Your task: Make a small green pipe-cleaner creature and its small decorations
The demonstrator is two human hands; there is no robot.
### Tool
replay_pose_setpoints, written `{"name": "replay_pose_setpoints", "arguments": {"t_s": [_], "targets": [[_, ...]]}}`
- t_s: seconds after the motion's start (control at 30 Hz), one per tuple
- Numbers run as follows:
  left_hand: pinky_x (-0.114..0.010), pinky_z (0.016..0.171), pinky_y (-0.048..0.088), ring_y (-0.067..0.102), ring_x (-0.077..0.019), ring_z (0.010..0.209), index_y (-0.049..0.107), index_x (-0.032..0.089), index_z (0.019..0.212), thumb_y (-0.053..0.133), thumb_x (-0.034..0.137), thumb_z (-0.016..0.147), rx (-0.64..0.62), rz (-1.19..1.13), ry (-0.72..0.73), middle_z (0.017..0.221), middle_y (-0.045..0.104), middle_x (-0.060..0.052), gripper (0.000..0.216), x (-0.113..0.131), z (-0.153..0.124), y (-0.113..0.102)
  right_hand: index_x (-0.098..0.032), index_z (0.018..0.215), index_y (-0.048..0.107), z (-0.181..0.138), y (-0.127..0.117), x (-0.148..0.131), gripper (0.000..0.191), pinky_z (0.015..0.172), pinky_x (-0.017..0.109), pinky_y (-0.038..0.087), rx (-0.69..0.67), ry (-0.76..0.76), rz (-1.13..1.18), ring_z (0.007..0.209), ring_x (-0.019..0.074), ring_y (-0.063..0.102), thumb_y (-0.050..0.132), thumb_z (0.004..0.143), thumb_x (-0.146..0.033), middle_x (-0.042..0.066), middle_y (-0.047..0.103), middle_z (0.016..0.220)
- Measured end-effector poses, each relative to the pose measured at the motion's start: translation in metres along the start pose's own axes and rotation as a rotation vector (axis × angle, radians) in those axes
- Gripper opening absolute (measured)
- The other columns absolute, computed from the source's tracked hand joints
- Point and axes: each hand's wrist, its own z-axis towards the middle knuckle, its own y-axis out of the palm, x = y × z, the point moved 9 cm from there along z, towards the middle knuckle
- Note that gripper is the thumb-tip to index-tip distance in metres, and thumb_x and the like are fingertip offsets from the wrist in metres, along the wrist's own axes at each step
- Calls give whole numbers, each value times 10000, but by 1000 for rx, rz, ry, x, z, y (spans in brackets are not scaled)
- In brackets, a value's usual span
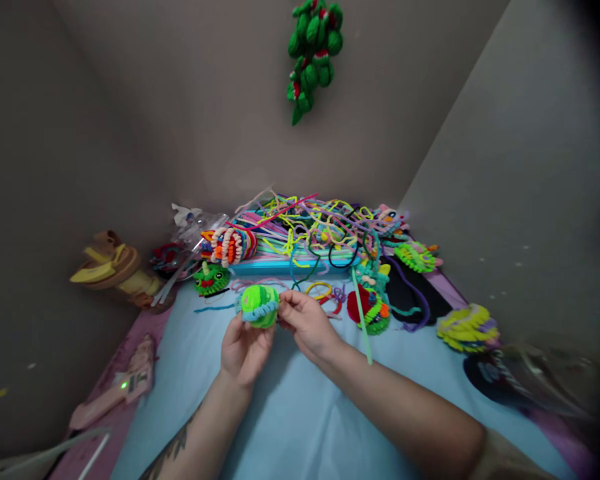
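My left hand [247, 353] holds up a small green pipe-cleaner figure [259, 307] with a light blue band wound round it. Its fingers wrap the figure from below and the left. My right hand [307, 323] is at the figure's right side, thumb and fingertips pinched together; what sits between them is too small to make out. Just beyond lie loose pipe-cleaner pieces, among them a yellow loop [319, 291] and a blue strand [214, 308]. To the right of my right hand is a red and green pipe-cleaner piece [377, 319], with a pale green stem [363, 317] lying across it.
A blue tray [290, 268] heaped with tangled pipe cleaners stands against the wall. A green frog-like figure [211, 279] and a striped figure [230, 245] sit at its left. A pink glue gun [115, 393] lies at left; a yellow-green piece [466, 328] and a clear container [545, 380] at right.
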Motion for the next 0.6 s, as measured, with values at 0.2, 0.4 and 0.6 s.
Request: {"name": "replay_pose_setpoints", "arguments": {"t_s": [0.2, 0.4, 0.6], "targets": [[-284, 842, 547, 684, -172, 898, 570, 215, 1178, 482, 115, 863, 7, 15, 26, 911, 731, -39, 342, 3, 1, 1, -185, 782, 645, -2, -3, -6, 278, 580, 225, 366, 54, -91, -81, 614, 104, 472, 787, 629, -368, -15, 590, 704], [-297, 887, 530, 675, -182, 945, 570, 210, 1200, 434, 113, 884, -10, 33, -5, 952, 732, -50, 358, -3, 2, 1, -182, 747, 610, -2, -7, -8, 309, 529, 223, 321, 93, -128, -151, 554, 98, 397, 699, 713, -477, -35, 502, 614], [-282, 853, 547, 683, -176, 917, 589, 203, 1182, 437, 113, 883, -5, 26, 5, 935, 738, -49, 347, -1, 2, 1, -172, 741, 579, -1, -1, -2, 330, 508, 213, 279, 10, -70, -97, 529, 80, 369, 682, 734, -486, -45, 467, 604]]}}
